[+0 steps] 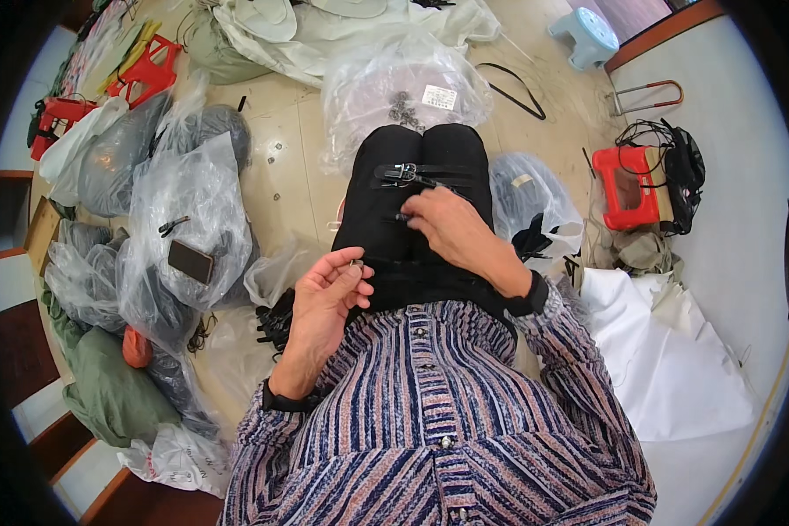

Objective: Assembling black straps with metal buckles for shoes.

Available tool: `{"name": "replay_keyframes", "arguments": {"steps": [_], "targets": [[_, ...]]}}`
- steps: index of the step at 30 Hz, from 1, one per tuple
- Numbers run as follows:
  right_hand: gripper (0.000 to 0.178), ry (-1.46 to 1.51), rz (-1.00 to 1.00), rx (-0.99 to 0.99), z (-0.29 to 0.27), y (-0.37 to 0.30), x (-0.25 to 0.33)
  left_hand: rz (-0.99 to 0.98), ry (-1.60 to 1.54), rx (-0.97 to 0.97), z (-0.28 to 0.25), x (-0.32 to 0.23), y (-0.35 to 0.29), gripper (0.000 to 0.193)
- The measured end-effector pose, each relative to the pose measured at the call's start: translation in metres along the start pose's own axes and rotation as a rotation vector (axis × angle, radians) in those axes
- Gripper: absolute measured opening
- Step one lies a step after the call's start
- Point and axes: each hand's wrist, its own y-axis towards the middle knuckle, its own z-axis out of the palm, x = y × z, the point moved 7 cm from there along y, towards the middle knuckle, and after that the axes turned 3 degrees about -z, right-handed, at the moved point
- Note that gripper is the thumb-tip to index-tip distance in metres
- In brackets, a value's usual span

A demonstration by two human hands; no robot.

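Note:
My left hand (324, 296) is raised beside my lap, thumb and forefinger pinching a small metal piece (357, 263); its exact kind is too small to tell. Above my thighs, my right hand (458, 230) is closed, slightly blurred, with a thin black piece (402, 217) sticking out from its fingertips. A black strap with a silver buckle (403, 173) lies across my black-trousered thighs, just beyond the right hand. Past my knees sits a clear plastic bag (351, 103) with a cluster of small dark metal parts (402, 109) and a white label (439, 97) on it.
Plastic-wrapped bundles (203, 184) crowd the left, one bearing a phone (190, 262). Another clear bag (526, 188) is at my right, near a red stool (620, 187) and white sheeting (657, 359). A blue stool (585, 39) stands far right. Small parts dot the floor.

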Motion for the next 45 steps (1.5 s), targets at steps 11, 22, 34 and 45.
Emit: {"name": "replay_keyframes", "arguments": {"steps": [11,22,34,45], "targets": [[0.013,-0.248,-0.224,-0.135,0.015,-0.020,0.029,0.098,-0.022,-0.122,-0.024,-0.007,-0.004,0.024],[0.021,-0.264,-0.019,0.162,0.035,-0.045,0.028,0.170,0.015,-0.063,-0.010,-0.018,-0.006,0.030],[0.014,-0.043,0.040,-0.058,0.011,-0.060,0.018,0.061,0.050,0.029,0.009,-0.011,-0.002,0.029],[0.022,0.539,0.346,-0.055,-0.006,-0.060,0.018,0.022,0.057,0.105,0.021,-0.007,-0.002,0.027]]}}
